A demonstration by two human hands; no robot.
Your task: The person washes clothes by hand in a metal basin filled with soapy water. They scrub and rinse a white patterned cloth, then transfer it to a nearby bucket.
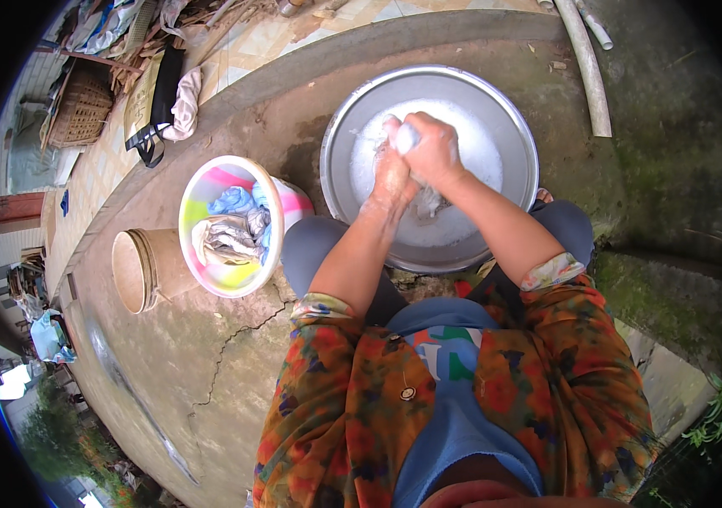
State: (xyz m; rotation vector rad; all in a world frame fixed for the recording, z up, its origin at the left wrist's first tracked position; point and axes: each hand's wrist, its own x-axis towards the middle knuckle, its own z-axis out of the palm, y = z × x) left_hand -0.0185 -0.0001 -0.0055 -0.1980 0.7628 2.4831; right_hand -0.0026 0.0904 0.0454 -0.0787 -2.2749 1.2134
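Note:
Both hands are together above a wide metal basin [516,159] of sudsy water [485,149]. My left hand [389,166] is wet, with its fingers closed around a pale cloth [427,204]. My right hand [435,145] is clenched against it on the same cloth. A whitish bulge, probably part of this cloth, pokes out of the right fist. The lower part of the cloth hangs beneath the wrists towards the suds. Much of it is hidden by the hands and forearms.
Left of the basin, a multicoloured plastic bucket [231,164] holds blue and patterned cloths [234,235]. A beige bucket [174,263] lies on its side beyond it. A shopping bag [151,95] and a woven basket [83,108] are at upper left. A pale pole [586,70] lies at upper right.

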